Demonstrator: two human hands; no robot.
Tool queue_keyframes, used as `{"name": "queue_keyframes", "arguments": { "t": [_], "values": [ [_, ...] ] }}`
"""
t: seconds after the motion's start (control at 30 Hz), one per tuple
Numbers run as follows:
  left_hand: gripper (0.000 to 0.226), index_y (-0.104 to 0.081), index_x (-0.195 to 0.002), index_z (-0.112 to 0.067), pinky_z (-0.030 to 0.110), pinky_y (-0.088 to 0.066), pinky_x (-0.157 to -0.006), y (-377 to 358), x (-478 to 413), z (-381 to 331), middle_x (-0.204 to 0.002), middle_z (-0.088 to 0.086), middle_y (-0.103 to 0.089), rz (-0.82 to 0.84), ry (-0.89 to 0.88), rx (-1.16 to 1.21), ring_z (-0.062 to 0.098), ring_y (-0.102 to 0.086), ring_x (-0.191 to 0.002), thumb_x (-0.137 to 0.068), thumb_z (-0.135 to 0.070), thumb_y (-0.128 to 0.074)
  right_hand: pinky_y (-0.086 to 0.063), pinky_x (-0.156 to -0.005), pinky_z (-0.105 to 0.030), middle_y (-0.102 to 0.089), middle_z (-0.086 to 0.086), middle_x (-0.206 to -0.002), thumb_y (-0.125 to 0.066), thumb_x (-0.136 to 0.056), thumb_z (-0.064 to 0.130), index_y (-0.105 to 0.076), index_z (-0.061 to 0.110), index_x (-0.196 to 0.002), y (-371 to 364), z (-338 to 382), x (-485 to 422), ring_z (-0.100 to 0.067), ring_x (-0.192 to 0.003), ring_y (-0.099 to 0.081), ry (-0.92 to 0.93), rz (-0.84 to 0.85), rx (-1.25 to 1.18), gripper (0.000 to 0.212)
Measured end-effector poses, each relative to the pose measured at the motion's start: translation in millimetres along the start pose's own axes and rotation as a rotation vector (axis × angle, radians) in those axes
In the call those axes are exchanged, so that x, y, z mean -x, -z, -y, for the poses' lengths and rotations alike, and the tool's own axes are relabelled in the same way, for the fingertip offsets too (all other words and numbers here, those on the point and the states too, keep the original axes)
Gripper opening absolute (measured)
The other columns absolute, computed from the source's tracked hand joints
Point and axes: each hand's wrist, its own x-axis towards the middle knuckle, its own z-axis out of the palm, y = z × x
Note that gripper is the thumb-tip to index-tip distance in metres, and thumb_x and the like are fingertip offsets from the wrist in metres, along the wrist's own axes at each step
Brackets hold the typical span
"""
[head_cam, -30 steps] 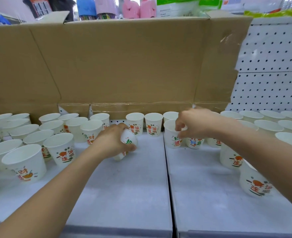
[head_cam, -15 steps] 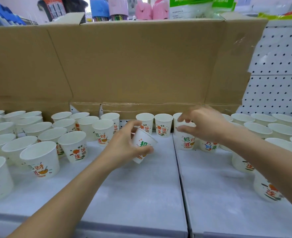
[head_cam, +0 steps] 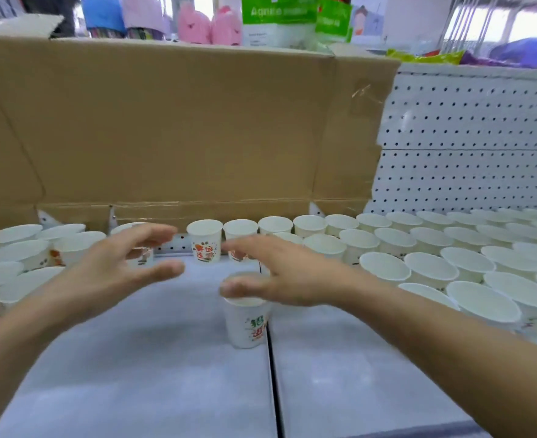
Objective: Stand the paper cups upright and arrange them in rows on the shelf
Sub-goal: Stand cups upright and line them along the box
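Forearms reach in from the near edge of the shelf, one on each side of the seam between its two grey-white panels. Lone paper cup stands upright on the left panel, hard against the seam, about midway between near and far edge; green and red print faces the camera. Right hand hovers directly over it, fingers straight and spread, pointing left, holding nothing. Its thumb lies across the cup's rim; motion blur hides whether it touches. Left hand is raised above the left panel, apart from the lone cup, fingers wide and loosely splayed, empty.

Left cluster of cups stands upright along the left edge, mouths up. Right block of cups fills the right panel toward the far right corner in several close rows, rims nearly touching. Back row of cups lines the far edge between the two groups; red print shows on the middle ones.

Cardboard sheet stands behind the back row. White pegboard shows to its right. Green packages and pink items sit above the cardboard, blurred.
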Motion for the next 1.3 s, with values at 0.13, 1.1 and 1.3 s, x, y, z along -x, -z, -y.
{"name": "queue_keyframes", "arguments": {
  "t": [0.13, 1.1, 1.3],
  "values": [
    [0.045, -0.058, -0.100, -0.049, 0.028, -0.044, -0.083, 20.0, -2.2, 11.3, -0.109, -0.029, -0.057, -0.139, 0.019, -0.197, 0.000, -0.054, -0.104, -0.065, -0.077, -0.054, -0.050, -0.082, -0.031, -0.061, 0.015, -0.097, -0.062, -0.086, 0.047, -0.061, 0.027, -0.112, 58.7, -43.4, 9.5, -0.004, -0.089, -0.058, -0.139, -0.258, -0.004, 0.033],
    [0.019, -0.059, -0.070, -0.027, 0.032, -0.039, -0.094, 0.7, -26.2, -2.8, -0.127, -0.009, -0.052, 0.264, -0.115, -0.614, 0.012, -0.048, -0.116, -0.082, -0.037, -0.070, -0.039, -0.093, -0.026, -0.042, 0.028, -0.115, -0.074, -0.071, 0.051, -0.043, 0.052, -0.126, 23.4, -0.8, 5.2, 0.001, -0.109, -0.041, -0.025, 0.242, 0.240, 0.064],
    [0.023, -0.058, -0.070, -0.021, 0.028, -0.042, -0.091, -57.7, -26.5, -57.6, -0.124, -0.013, -0.055, 0.334, -0.286, -0.356, 0.004, -0.050, -0.109, -0.078, -0.034, -0.075, -0.041, -0.085, -0.026, -0.048, 0.018, -0.121, -0.078, -0.071, 0.040, -0.045, 0.048, -0.128, 62.7, -33.9, 34.7, -0.009, -0.109, -0.048, -0.222, 0.238, 0.312, 0.066]
  ]
}}
